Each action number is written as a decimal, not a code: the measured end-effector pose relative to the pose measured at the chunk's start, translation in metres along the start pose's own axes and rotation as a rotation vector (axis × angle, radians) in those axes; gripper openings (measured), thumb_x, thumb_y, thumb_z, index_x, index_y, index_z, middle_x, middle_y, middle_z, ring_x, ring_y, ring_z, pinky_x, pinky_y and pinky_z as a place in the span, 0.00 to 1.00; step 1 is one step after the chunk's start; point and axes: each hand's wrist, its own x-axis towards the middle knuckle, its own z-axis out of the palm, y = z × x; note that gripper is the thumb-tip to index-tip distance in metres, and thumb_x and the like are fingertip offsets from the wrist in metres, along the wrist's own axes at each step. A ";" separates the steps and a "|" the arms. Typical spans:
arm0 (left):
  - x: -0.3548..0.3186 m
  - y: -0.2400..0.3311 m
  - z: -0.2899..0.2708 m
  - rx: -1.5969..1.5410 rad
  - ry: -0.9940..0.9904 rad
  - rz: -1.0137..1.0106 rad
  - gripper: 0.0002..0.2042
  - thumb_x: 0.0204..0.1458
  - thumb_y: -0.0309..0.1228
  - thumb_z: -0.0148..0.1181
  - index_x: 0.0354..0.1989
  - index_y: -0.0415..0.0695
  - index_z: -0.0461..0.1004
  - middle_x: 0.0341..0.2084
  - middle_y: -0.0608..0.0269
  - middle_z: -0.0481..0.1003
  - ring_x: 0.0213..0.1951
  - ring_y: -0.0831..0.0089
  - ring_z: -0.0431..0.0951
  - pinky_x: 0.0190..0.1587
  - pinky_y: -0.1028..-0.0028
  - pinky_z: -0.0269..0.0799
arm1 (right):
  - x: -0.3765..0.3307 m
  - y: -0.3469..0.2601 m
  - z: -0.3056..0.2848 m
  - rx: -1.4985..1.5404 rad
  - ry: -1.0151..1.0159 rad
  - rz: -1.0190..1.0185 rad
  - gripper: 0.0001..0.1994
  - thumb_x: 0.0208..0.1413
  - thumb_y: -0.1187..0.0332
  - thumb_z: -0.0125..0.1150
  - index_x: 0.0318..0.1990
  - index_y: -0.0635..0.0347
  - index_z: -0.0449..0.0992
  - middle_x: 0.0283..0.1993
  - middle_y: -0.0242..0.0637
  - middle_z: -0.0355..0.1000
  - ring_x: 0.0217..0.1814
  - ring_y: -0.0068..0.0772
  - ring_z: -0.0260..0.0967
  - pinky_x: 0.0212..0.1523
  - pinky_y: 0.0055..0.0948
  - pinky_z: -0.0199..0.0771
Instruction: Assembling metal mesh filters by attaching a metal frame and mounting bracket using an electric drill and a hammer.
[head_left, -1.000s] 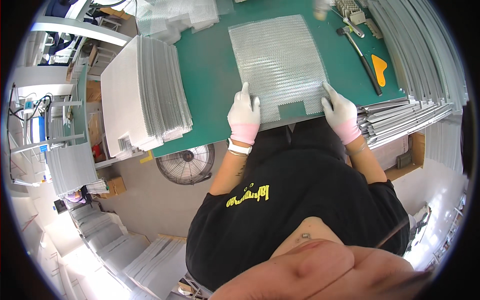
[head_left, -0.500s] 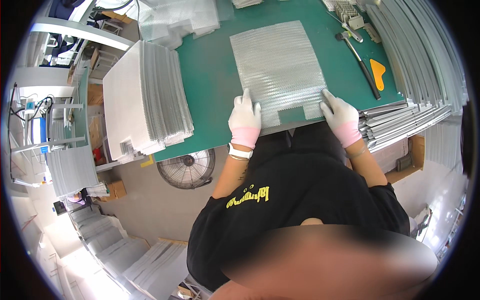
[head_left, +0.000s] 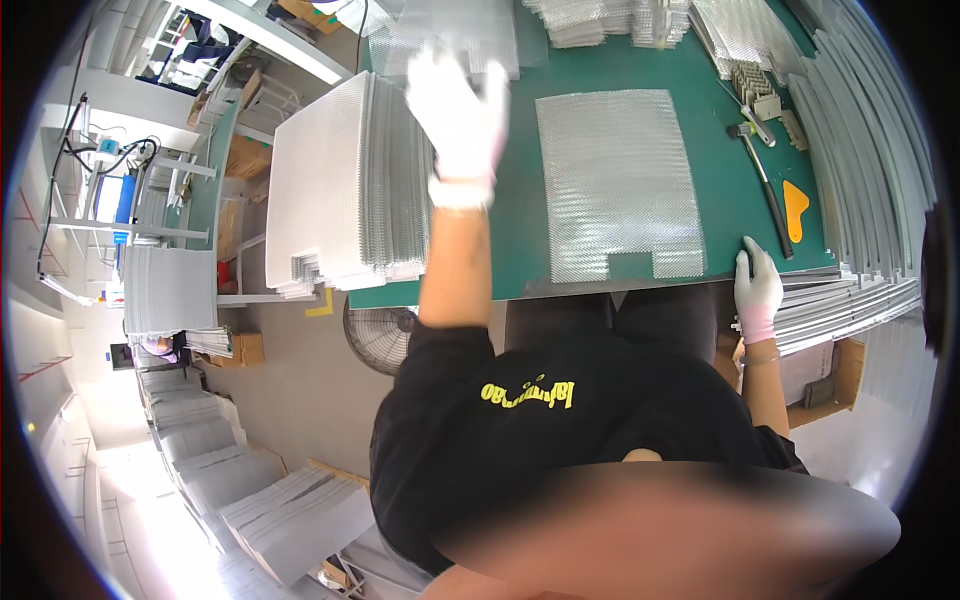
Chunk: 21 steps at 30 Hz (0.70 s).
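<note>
A silvery mesh sheet (head_left: pixel 620 180) with a square notch in its near edge lies flat on the green work surface (head_left: pixel 520 220). My left hand (head_left: pixel 455 115), in a white glove, is stretched forward past the sheet's left side. Its fingers are spread and slightly blurred, with nothing visible in them; they are nearest to thin translucent sheets (head_left: pixel 440 35) at the back. My gloved right hand (head_left: pixel 758 285) is at the table's front edge, right of the mesh sheet and apart from it. Its fingers are extended and hold nothing I can see.
Left of the mesh sheet stands a tall stack of notched panels (head_left: pixel 320 190). A hammer (head_left: pixel 768 190), an orange scraper (head_left: pixel 795 210) and small metal parts (head_left: pixel 755 85) lie at the right. Long metal strips (head_left: pixel 860 150) are piled beyond them. A fan (head_left: pixel 375 335) stands below the table.
My left hand has left the mesh sheet and swung forward to the back left. My right hand has let go of the sheet and drawn right, to the table edge. The view has shifted.
</note>
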 end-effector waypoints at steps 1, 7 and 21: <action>0.042 -0.017 0.008 0.005 0.023 -0.030 0.33 0.53 0.45 0.61 0.59 0.28 0.66 0.56 0.34 0.67 0.60 0.42 0.65 0.63 0.51 0.58 | 0.003 -0.001 0.000 -0.032 0.001 0.015 0.13 0.61 0.66 0.56 0.52 0.57 0.77 0.45 0.43 0.78 0.46 0.47 0.76 0.47 0.38 0.75; 0.173 -0.155 0.099 0.143 -0.639 -0.464 0.38 0.44 0.58 0.64 0.54 0.35 0.74 0.45 0.38 0.78 0.53 0.48 0.76 0.57 0.62 0.71 | 0.011 -0.010 0.004 -0.036 -0.015 0.076 0.13 0.60 0.63 0.58 0.50 0.53 0.78 0.44 0.40 0.78 0.43 0.45 0.77 0.43 0.37 0.77; 0.152 -0.193 0.068 -0.495 -0.358 -0.615 0.31 0.51 0.46 0.67 0.56 0.32 0.72 0.39 0.53 0.80 0.37 0.71 0.79 0.41 0.71 0.75 | 0.014 -0.018 0.001 -0.035 0.009 0.004 0.13 0.60 0.64 0.58 0.51 0.54 0.77 0.44 0.42 0.78 0.44 0.46 0.77 0.44 0.38 0.76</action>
